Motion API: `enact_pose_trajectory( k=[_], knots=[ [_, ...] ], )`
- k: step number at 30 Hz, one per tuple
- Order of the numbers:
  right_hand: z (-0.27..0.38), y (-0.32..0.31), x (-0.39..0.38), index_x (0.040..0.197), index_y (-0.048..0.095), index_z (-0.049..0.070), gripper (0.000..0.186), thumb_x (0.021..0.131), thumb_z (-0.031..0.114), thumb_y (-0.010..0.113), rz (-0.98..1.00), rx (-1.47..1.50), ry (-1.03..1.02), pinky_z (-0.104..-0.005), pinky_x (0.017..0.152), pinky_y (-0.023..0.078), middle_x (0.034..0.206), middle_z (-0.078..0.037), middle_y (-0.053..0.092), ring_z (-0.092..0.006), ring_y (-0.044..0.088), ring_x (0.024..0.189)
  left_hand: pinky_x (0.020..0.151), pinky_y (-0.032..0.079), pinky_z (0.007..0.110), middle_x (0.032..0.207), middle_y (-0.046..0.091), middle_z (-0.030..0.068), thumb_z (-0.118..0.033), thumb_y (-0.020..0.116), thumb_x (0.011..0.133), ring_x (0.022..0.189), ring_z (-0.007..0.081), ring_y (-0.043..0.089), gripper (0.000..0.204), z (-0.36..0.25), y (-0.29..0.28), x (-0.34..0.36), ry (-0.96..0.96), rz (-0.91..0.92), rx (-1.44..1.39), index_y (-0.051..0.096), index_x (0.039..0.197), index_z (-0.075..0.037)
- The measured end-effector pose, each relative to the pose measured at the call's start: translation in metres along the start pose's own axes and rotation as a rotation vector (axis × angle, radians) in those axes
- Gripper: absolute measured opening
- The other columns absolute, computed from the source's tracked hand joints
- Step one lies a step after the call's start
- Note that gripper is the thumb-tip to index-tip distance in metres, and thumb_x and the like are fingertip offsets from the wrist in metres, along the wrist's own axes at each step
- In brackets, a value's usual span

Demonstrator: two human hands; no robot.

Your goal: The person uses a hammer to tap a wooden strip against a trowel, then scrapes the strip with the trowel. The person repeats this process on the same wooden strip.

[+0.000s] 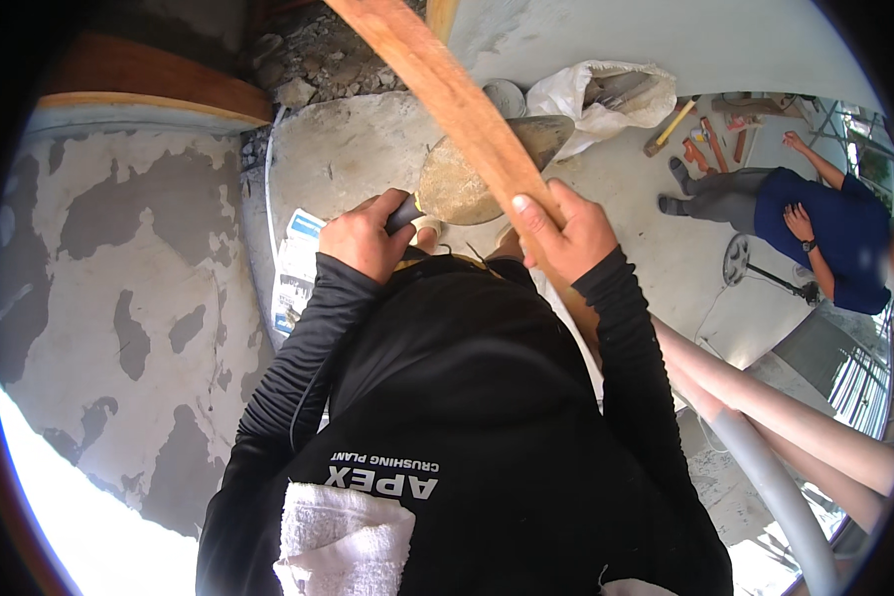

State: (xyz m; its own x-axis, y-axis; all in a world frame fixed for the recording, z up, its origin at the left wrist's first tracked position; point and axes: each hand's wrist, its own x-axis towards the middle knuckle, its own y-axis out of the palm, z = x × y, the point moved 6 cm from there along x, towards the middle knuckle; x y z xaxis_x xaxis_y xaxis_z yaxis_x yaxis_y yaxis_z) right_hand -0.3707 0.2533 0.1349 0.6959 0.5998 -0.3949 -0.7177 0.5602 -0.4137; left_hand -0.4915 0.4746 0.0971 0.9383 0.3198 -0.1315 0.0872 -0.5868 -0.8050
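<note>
My right hand (572, 236) is closed round a long wooden plank (457, 99), thumb lying on its face. The plank slants from the top middle down past my right forearm and looks bent in this view. In my left hand (361, 238), fingers wrapped, is a dark handle (403, 213) with a bit of yellow at its end; I cannot make out the rest of the tool. Just beyond that handle is a round, dusty tan object (452, 184), partly behind the plank. On the plank's other side a dark, dusty rounded piece (544, 137) shows.
A white sack (576, 99) of debris stands beyond the plank, beside a pail (505, 97). A yellow-handled hammer (671, 127) lies near a person in navy (815, 228) at right. Pipes (775, 397) cross lower right. At left is a patched wall (159, 278); rubble (318, 60) lies far off.
</note>
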Motion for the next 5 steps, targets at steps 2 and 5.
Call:
enact_pose_trajectory(
  k=[2, 5],
  knots=[
    [-0.013, -0.024, 0.006, 0.101, 0.061, 0.000, 0.041, 0.104, 0.041, 0.057, -0.101, -0.010, 0.131, -0.0288, 0.052, 0.053, 0.071, -0.008, 0.066, -0.0144, 0.065, 0.054, 0.072, 0.057, 0.039, 0.091, 0.075, 0.0117, -0.021, 0.078, 0.076, 0.080, 0.0319, 0.072, 0.036, 0.002, -0.004, 0.000, -0.016, -0.010, -0.005, 0.072, 0.111, -0.015],
    [-0.029, -0.051, 0.009, 0.115, 0.062, 0.004, 0.040, 0.105, 0.042, 0.056, -0.087, 0.004, 0.228, -0.0294, 0.053, 0.055, 0.073, -0.007, 0.066, -0.0156, 0.065, 0.055, 0.074, 0.057, 0.039, 0.092, 0.074, 0.0153, -0.021, 0.078, 0.077, 0.083, 0.0338, 0.072, 0.036, 0.001, -0.009, 0.003, -0.031, -0.007, 0.006, 0.072, 0.112, -0.015]
  ],
)
